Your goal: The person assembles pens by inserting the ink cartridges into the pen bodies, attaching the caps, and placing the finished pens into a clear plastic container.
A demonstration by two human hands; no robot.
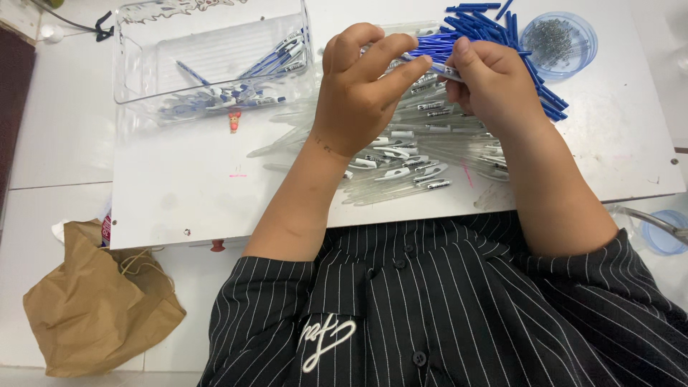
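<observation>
My left hand (362, 86) and my right hand (491, 82) meet over the white table (179, 193), both pinching one pen (437, 69) with a clear barrel and a blue part between thumb and fingers. Beneath them lies a heap of clear pen barrels (423, 161). A pile of blue pen parts (487, 29) lies just beyond my right hand. At the back left stands a clear plastic box (129, 64) holding several assembled blue pens (265, 68).
A round clear tub of small metal springs (559, 39) sits at the back right. A crumpled brown paper bag (93, 308) lies on the floor at the left. A blue-lidded container (663, 233) is at the right edge.
</observation>
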